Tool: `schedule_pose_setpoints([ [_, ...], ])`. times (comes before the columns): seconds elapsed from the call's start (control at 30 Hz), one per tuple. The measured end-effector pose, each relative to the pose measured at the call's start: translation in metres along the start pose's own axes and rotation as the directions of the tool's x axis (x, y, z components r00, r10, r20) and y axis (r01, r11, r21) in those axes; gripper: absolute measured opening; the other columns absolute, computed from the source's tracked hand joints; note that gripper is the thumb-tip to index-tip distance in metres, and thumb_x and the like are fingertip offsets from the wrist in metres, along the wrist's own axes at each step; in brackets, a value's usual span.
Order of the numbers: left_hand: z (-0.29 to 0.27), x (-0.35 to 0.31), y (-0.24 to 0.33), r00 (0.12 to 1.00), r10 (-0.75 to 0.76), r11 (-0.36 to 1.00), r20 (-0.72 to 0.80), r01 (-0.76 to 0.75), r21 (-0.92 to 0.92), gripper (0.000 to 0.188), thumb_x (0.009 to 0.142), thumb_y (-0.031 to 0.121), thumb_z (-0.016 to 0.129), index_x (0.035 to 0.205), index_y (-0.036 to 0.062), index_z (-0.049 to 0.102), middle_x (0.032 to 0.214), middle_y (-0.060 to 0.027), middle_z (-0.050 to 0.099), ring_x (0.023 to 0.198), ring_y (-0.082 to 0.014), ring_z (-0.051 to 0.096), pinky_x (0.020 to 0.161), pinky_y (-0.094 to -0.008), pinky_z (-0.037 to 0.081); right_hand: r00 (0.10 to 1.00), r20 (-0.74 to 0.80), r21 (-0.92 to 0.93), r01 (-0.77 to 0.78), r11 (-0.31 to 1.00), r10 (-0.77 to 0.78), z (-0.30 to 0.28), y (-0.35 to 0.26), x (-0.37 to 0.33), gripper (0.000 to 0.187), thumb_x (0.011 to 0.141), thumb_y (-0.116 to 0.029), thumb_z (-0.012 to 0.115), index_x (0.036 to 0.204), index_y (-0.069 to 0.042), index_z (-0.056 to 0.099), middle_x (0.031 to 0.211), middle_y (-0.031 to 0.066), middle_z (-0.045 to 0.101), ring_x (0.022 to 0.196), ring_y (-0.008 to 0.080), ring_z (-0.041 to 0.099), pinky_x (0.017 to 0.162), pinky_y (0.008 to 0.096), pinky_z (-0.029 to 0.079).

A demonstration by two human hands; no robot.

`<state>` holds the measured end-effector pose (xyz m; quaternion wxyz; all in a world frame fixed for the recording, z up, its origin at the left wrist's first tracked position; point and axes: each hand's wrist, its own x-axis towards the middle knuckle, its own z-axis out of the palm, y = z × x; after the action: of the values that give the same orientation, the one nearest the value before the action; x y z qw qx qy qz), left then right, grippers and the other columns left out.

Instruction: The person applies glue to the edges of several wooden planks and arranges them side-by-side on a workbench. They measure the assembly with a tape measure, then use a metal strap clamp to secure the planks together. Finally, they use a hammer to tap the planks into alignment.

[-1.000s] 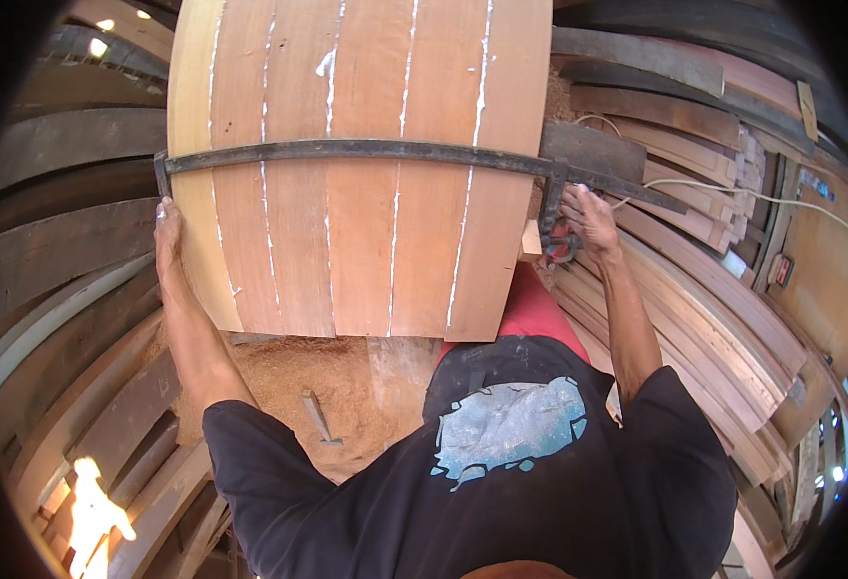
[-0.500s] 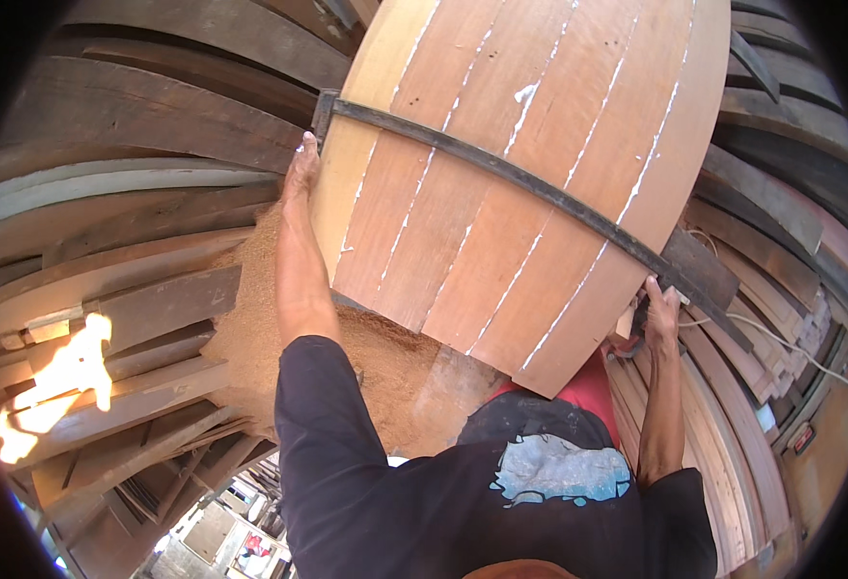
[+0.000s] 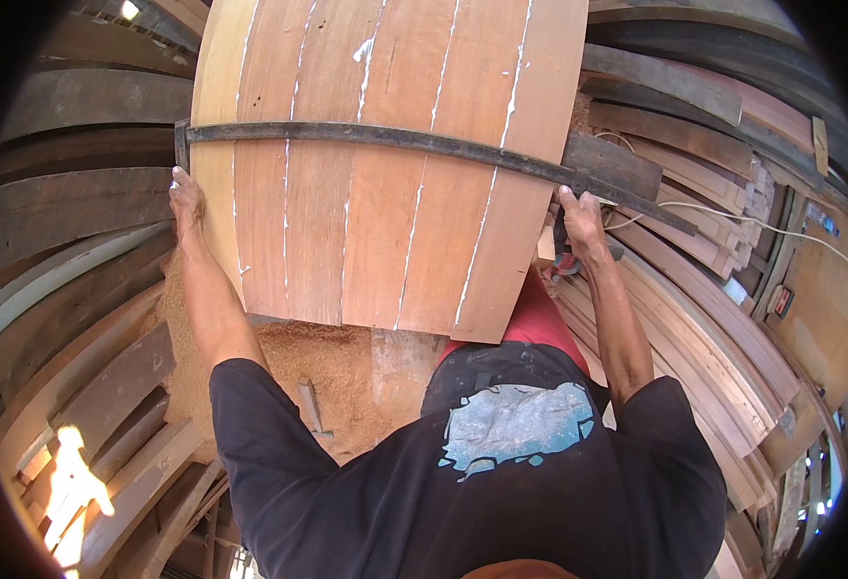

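Note:
A wide wooden panel of several boards lies in front of me, with white glue beaded along its seams. Across it runs a long dark bar clamp, its left jaw hooked over the panel's left edge. My left hand is closed at that jaw, thumb up against the edge and the other fingers mostly hidden. At the clamp's right end, beside the panel's right edge, my right hand is closed round the clamp's end part. What its fingers wrap exactly is partly hidden.
Sawdust covers the floor below the panel, and a hammer lies on it. Stacked dark planks line the left side. Lighter boards are piled on the right, with a pale cord running over them.
The panel and clamp now appear farther left and more level, as the view has turned. Both hands keep their places at the clamp's ends. The hammer has come into sight.

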<state>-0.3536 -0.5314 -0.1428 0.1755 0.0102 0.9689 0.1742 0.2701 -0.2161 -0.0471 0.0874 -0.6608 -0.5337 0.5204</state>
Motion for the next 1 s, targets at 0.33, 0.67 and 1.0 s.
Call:
schedule_pose_setpoints([
  [0.33,-0.008,0.010,-0.026,0.995,0.042,0.993,0.090,-0.032,-0.113,0.082,0.098,0.062,0.027,0.133,-0.0086,0.052,0.136,-0.0321,0.051,0.132,-0.0463,0.044,0.110,-0.0464,0.035,0.985,0.051,-0.307,0.173,0.936,-0.165,-0.004,-0.016,-0.008,0.034,0.097,-0.026,0.051,0.077,0.000,0.060,0.065,0.0042,0.059,0.058,0.0164,0.057,0.053,0.0366,0.046],
  [0.67,-0.017,-0.045,0.031,0.999,-0.035,0.997,-0.032,0.033,-0.073,0.081,0.099,0.061,0.025,0.128,-0.0076,0.056,0.129,-0.0343,0.055,0.127,-0.0472,0.047,0.107,-0.0501,0.036,0.984,-0.004,0.029,0.177,0.984,-0.177,0.005,-0.004,-0.011,0.030,0.097,-0.024,0.055,0.085,0.003,0.061,0.070,0.0046,0.062,0.057,0.0112,0.058,0.052,0.0281,0.049],
  [1.0,-0.014,-0.035,0.023,0.999,-0.029,1.000,-0.024,0.028,-0.013,0.080,0.100,0.058,0.023,0.128,-0.0098,0.055,0.129,-0.0348,0.054,0.127,-0.0488,0.046,0.108,-0.0506,0.035,0.995,0.006,-0.041,0.096,0.995,-0.096,0.005,-0.007,-0.009,0.031,0.096,-0.021,0.054,0.080,0.004,0.062,0.067,0.0049,0.061,0.058,0.0123,0.059,0.052,0.0295,0.048],
])
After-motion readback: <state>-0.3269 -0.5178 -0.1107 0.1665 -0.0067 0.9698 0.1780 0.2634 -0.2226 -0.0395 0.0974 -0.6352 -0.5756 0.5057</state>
